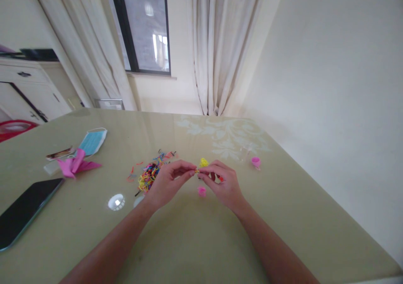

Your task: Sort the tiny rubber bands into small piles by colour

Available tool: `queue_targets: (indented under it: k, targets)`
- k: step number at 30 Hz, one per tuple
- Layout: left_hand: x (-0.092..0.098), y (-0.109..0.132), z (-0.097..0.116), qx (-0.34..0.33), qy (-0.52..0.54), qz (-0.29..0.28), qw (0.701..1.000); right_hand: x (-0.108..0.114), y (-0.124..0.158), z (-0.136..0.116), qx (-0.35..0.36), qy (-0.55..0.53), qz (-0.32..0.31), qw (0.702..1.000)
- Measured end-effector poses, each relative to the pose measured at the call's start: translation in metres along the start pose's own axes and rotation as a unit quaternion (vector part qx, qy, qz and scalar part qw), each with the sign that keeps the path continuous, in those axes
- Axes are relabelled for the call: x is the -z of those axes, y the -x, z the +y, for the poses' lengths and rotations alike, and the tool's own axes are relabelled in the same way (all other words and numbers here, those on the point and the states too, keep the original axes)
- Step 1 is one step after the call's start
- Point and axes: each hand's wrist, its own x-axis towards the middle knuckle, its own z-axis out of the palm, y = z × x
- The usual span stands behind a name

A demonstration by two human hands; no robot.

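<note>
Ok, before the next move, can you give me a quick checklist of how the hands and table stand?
1. Left hand pinching the small yellow piece: ok.
2. Right hand fingertips at the same piece: ok.
3. Piece firmly gripped: cannot tell; it is too small and mostly covered.
4. Pile of bands close by: ok, beside the left hand.
5. All bands gathered in the pile: not ok; stray bands lie to its left.
6. Phone away from the hands: ok, far left.
</note>
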Motion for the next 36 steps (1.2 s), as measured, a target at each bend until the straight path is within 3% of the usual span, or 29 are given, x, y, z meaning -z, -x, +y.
queue_targets:
  k: [4,7,9,13,16,21,25,27,32,36]
  targets:
    - [0.004,-0.003,-0.003,-0.014,-0.052,0.006,0.998,0.000,0.000,0.004,-0.002,0.012,0.008,1.000]
    - [0.019,-0.007,-0.009,-0.037,-0.212,0.077,0.974,0.003,-0.003,0.017,-0.027,0.046,0.046,0.998]
    - [0.032,-0.008,-0.015,-0.036,-0.375,0.104,0.921,0.006,-0.005,0.031,-0.053,0.093,0.060,0.992]
    - [0.050,-0.007,-0.029,0.067,-0.604,0.043,0.793,0.004,-0.009,0.057,-0.085,0.211,0.039,0.973]
    - [0.053,-0.008,-0.035,0.101,-0.649,0.003,0.754,-0.004,-0.011,0.068,-0.060,0.288,0.006,0.956]
    - [0.046,-0.014,-0.032,0.111,-0.647,0.010,0.754,-0.012,-0.012,0.071,-0.071,0.366,-0.043,0.927]
    - [0.042,-0.017,-0.028,0.089,-0.638,0.032,0.764,-0.008,-0.010,0.067,-0.095,0.351,-0.036,0.931]
    - [0.043,-0.018,-0.026,0.076,-0.614,0.055,0.784,-0.005,-0.009,0.063,-0.092,0.333,-0.017,0.938]
    - [0.048,-0.020,-0.019,0.099,-0.468,0.107,0.871,-0.004,-0.006,0.053,-0.078,0.286,-0.001,0.955]
    - [0.051,-0.021,-0.016,0.126,-0.431,0.125,0.885,-0.005,-0.005,0.049,-0.067,0.267,0.008,0.961]
